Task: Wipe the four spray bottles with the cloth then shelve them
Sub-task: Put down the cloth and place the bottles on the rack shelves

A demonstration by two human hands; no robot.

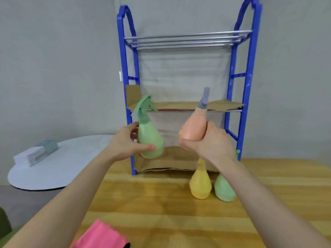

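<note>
My left hand (pixel 127 140) grips a light green spray bottle (pixel 150 135) upright at the left end of the rack's lowest shelf. My right hand (pixel 209 142) holds an orange spray bottle (pixel 193 126) with a grey nozzle, tilted, in the air before the blue rack (pixel 238 97). A yellow bottle (pixel 200 183) and a second green bottle (pixel 223 189) stand on the wooden table (pixel 161 203) in front of the rack, partly hidden by my right wrist. The pink cloth (pixel 100 236) lies at the table's near edge.
The rack has cardboard sheets on its middle (pixel 220 104) and bottom shelves and metal bars on top. A round white table (pixel 59 163) with a box and papers (pixel 35 153) stands to the left. The grey wall is close behind.
</note>
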